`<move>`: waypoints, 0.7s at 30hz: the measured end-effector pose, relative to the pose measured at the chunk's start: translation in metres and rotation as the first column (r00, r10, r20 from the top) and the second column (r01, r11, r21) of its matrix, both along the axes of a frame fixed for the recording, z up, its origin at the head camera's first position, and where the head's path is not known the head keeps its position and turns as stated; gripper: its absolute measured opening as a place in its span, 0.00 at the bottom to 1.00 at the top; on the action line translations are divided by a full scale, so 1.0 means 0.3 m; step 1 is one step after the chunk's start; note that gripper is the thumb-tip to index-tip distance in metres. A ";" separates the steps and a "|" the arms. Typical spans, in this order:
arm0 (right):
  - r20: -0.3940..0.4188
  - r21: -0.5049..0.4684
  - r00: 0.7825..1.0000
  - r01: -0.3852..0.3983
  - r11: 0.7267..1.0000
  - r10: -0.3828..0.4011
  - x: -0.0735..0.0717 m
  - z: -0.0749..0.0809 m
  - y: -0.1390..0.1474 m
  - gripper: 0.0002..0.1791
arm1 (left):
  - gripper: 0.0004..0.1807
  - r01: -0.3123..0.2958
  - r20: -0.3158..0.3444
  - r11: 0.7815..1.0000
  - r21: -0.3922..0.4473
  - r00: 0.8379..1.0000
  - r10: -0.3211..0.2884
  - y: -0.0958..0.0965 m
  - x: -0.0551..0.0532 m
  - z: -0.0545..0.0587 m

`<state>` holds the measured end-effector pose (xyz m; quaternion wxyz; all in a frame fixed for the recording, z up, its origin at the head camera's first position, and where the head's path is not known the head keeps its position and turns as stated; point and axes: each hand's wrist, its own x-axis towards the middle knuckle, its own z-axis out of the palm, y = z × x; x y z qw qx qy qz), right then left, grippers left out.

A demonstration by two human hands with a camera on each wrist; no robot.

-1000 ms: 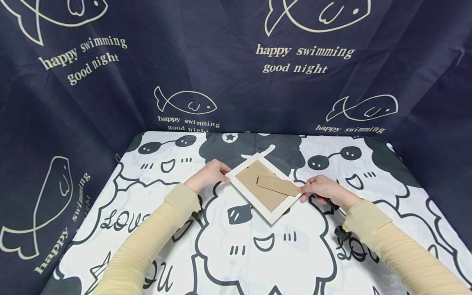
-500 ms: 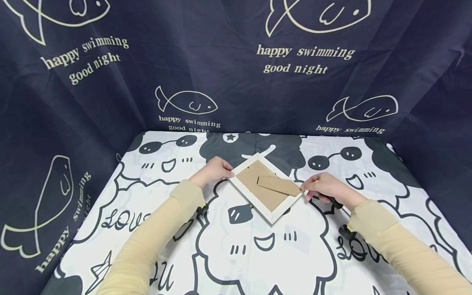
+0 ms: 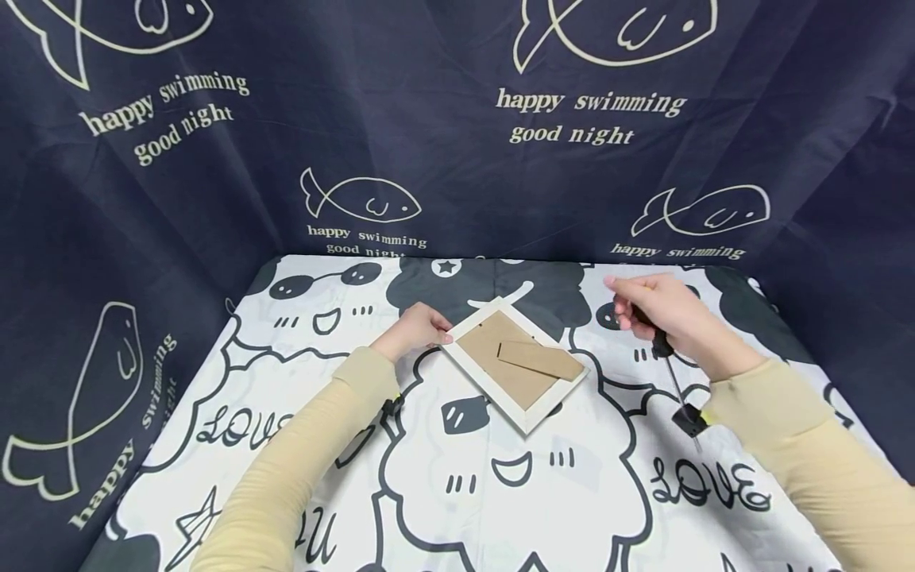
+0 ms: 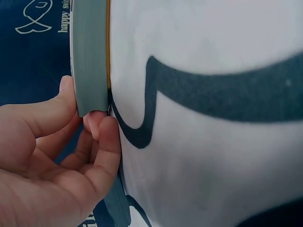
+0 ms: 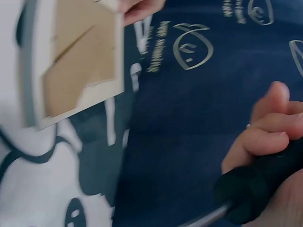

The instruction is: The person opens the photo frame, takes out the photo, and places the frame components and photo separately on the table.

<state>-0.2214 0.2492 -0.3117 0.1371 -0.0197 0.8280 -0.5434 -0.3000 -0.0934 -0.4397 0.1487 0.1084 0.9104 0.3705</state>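
Observation:
A white picture frame (image 3: pixel 486 382) lies back side up, turned like a diamond, its brown backing board (image 3: pixel 493 342) and cardboard stand flap (image 3: pixel 539 360) showing. My left hand (image 3: pixel 415 332) pinches its left corner. In the left wrist view, the thumb and fingers of that hand (image 4: pixel 71 161) grip the end of the frame's edge (image 4: pixel 91 56). My right hand (image 3: pixel 665 311) is raised to the right of the frame, apart from it. Its fingers curl round the black handle of a screwdriver (image 5: pixel 244 191), whose metal shaft (image 3: pixel 674 377) points back toward the wrist.
The table is covered with a white cloth (image 3: pixel 515 508) printed with black cartoon sheep. A dark blue curtain (image 3: pixel 457 127) with fish drawings and lettering hangs behind and at both sides. A black wrist device (image 3: pixel 689 419) sits at the right cuff.
My right hand has let go of the frame's right corner and risen up and to the right with the screwdriver. The left hand stays at the left corner; the frame has hardly moved.

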 end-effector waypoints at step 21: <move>-0.432 -0.870 0.900 -0.401 0.288 -0.050 0.013 0.057 -0.085 0.28 | 0.10 -0.017 0.014 1.000 0.010 1.000 0.017 0.003 0.010 0.011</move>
